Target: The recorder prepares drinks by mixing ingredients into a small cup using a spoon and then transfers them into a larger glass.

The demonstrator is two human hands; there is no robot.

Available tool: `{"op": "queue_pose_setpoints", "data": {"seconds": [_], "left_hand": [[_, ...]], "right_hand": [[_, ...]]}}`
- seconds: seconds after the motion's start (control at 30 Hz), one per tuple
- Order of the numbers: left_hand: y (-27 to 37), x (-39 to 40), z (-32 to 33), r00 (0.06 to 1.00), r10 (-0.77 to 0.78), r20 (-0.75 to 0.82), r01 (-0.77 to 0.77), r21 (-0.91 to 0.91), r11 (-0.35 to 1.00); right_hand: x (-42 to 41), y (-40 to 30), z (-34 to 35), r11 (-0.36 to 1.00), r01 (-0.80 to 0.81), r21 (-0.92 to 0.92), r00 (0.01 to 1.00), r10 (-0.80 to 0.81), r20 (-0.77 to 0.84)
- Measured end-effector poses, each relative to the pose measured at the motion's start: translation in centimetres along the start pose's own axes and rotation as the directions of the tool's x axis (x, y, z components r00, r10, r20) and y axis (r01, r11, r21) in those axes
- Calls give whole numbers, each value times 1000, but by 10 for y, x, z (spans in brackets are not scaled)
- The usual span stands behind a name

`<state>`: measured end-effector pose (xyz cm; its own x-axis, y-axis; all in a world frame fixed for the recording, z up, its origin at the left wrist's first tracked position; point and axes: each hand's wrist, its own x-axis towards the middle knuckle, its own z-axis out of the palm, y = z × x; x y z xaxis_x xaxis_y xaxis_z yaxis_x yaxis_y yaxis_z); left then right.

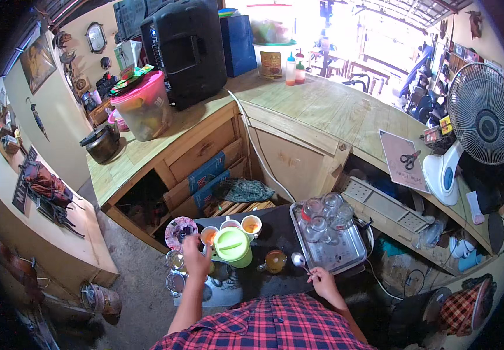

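My right hand (323,282) grips a metal spoon (298,259) by its handle, with the bowl above the black table to the left of a metal tray (359,258). My left hand (196,258) is at the near side of a white cup (208,235) with orange contents; whether its fingers hold anything is hidden. Beside that cup stands a lidded light-green pitcher (232,247). Behind the pitcher are another white cup (230,224) and a cup of orange drink (251,225). A glass mug (274,261) of amber liquid stands between the pitcher and the spoon.
Several upturned glass jars (317,227) crowd the tray. A floral plate (177,229) and clear glasses (175,282) lie left. The wooden counter (304,105) bears a black speaker (186,52), a kettle (103,142), scissors (409,160) and a fan (442,175). A white cable (263,153) hangs down.
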<state>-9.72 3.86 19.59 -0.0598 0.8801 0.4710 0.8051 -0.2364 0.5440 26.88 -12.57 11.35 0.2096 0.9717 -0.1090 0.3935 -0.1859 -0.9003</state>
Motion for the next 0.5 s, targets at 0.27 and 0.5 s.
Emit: {"op": "queue_pose_setpoints", "data": {"seconds": [0.27, 0.5], "left_hand": [[59, -66, 25, 857, 484, 177, -416, -317, 853], [76, -73, 31, 816, 354, 458, -226, -310, 923]], "right_hand": [[17, -25, 16, 990, -22, -136, 999, 17, -42], [-2, -17, 14, 969, 83, -233, 995, -94, -37]]}}
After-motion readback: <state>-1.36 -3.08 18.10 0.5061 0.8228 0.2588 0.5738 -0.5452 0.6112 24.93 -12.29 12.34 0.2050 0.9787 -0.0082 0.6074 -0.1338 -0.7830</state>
